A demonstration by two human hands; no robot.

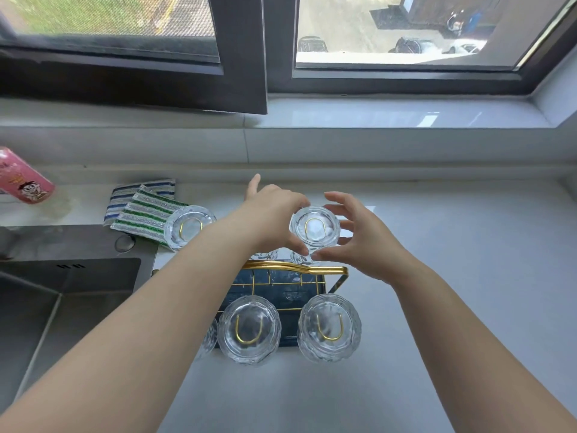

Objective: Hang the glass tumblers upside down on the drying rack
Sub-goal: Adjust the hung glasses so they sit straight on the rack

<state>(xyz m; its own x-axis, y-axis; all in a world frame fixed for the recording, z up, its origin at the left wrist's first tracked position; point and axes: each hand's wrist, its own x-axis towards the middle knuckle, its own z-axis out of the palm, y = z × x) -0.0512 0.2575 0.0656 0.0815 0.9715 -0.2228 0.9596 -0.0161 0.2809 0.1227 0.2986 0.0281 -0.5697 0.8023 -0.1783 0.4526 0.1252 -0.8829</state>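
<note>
1. The rack (312, 270) sits on the pale surface (452, 276), just under both hands. It has gold bars and a dark tray.
2. Four glasses sit upside down on gold hooks. You can see a hook through each flat bottom.
3. One glass (314, 230) is right between the two hands, at the back of the rack.
4. The left hand (274, 220) touches the left side of this glass. Its fingers curl around it, but one finger points away. I cannot tell if it grips hard.
5. The right hand (359, 235) is spread wide on the other side, fingers just beside the glass.
6. Another glass (189, 228) hangs to the left of the left hand.
7. Two glasses, one (249, 329) and one more (329, 327), hang nearer the person, below the wrists.
8. A bit of a fifth glass (209, 337) peeks out by the left arm.
9. I see no loose glasses on the surface, so the job looks almost done. I think only letting go is left.
</note>
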